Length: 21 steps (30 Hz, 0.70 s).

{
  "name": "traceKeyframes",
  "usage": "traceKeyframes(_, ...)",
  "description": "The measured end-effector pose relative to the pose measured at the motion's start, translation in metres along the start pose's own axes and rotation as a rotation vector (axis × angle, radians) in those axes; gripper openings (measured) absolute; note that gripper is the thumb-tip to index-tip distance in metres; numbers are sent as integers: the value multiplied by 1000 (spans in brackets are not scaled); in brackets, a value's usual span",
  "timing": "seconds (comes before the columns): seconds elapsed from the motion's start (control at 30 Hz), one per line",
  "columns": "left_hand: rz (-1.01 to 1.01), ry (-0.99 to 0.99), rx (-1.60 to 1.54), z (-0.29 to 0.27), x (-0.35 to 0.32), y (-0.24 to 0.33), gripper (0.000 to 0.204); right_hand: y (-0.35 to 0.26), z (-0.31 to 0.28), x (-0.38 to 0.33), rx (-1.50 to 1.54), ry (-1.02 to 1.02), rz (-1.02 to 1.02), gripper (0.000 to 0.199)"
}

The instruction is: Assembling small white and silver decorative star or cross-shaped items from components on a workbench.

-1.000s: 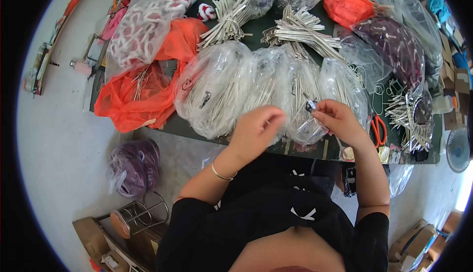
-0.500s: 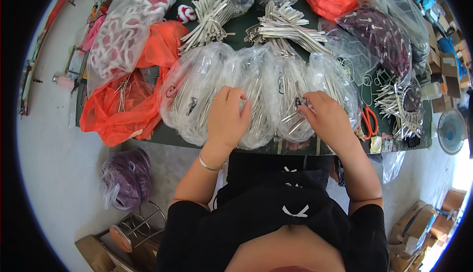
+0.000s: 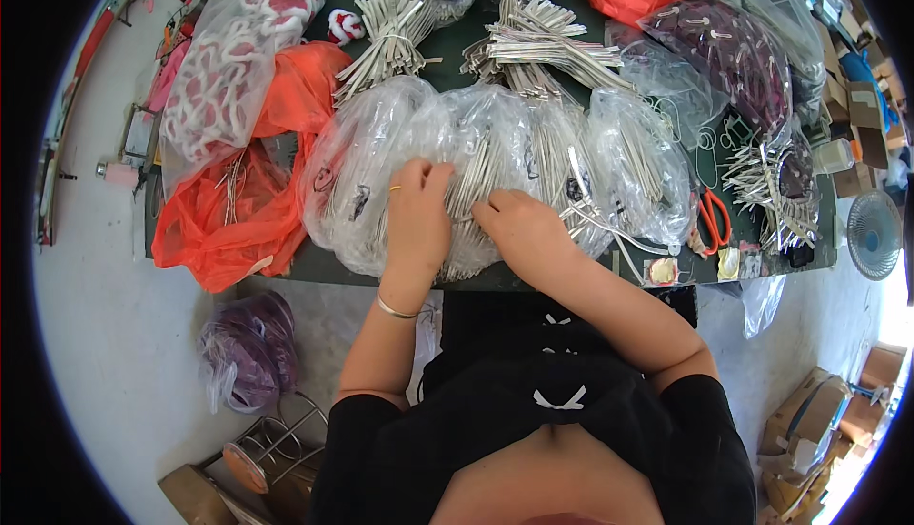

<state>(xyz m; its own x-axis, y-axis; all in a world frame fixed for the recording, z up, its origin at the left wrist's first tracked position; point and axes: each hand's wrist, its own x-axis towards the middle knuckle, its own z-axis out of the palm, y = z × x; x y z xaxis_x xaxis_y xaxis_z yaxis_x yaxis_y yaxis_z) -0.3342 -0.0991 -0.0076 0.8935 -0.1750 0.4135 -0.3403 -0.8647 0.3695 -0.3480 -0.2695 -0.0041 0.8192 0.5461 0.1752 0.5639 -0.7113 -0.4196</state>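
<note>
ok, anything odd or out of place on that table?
Nothing damaged or spilled. Both hands, left hand and right hand, press into clear bags of pale strips. A few strips poke loose from a bag beside the right hand. Orange scissors lie open near the table's front edge.

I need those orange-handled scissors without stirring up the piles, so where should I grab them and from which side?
Take the orange-handled scissors by the handle loops, which point toward the table's near edge. Probably best to come with the right hand from the near-right side: the loops lie bare, while the blade end runs up toward a clear bag and a bundle of pale strips.
</note>
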Motion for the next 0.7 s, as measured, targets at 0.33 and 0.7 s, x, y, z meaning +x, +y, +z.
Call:
traceKeyframes(0.33,-170,59,-391,-25,-10,17,25,7,-16,-7,236,314,-18,14)
traceKeyframes(0.7,-304,-239,-1258,-33,-3,66,25,11,-68,-23,1844,425,439,7)
